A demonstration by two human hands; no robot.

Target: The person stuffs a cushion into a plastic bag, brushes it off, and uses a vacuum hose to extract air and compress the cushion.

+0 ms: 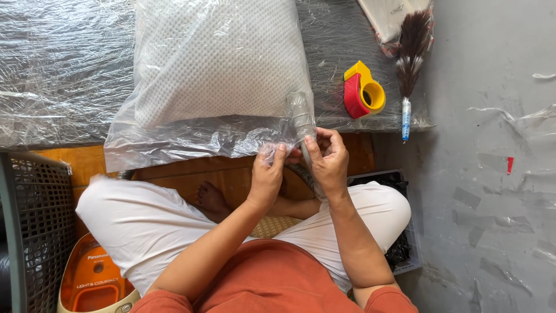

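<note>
Both hands are pinching the clear plastic bag (191, 136) at its open corner: left hand (267, 177) and right hand (329, 162) fingers pressed together on the film. White pillow (214, 58) sits just above the grip, tape dispenser (363, 90) up to the right.

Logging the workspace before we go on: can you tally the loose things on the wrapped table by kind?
Bagged white pillow: 1
Red and yellow tape dispenser: 1
Feather duster: 1
Flat wrapped package at the far edge: 1
Total: 4
Both hands, left hand and right hand, pinch the pillow bag's corner.

A clear plastic bag (197, 136) wrapping a white textured pillow (217, 58) lies on the film-covered table, its corner pinched by both hands.
</note>
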